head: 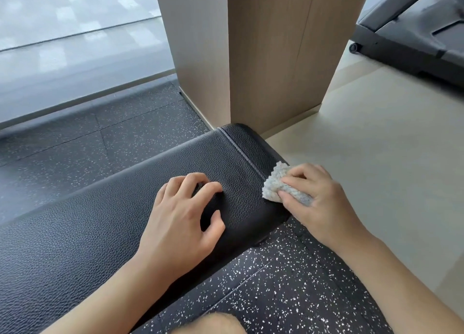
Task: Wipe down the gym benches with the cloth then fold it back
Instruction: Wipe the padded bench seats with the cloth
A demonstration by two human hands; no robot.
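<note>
We wipe bench (100, 223) end: R hand (324, 203) clenches bunched cloth (276, 183) vs seam edge for pressure; L hand (180, 215) empty, fingers curled on pad, bracing us.

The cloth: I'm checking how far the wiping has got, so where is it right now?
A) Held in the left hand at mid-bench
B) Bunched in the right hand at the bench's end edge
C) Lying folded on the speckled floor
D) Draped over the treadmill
B: the right hand grips the bunched cloth against the end edge of the black bench, while the left hand rests bare on the pad.
</note>
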